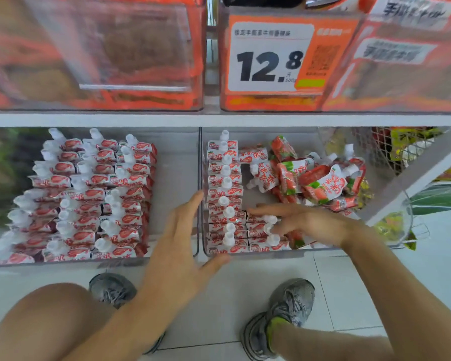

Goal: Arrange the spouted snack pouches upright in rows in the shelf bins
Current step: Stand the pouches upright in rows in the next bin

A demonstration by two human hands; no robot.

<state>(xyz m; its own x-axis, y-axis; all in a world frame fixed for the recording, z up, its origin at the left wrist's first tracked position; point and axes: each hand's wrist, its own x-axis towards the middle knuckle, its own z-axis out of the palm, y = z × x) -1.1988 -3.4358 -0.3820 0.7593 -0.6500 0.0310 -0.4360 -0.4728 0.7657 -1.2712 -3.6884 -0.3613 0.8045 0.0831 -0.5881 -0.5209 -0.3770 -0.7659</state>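
Now left hand [182,241] on bin [200,178], right hand [305,222] touching pouches [261,227]

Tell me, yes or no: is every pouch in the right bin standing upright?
No: a loose pile of pouches lies tumbled in the right bin.
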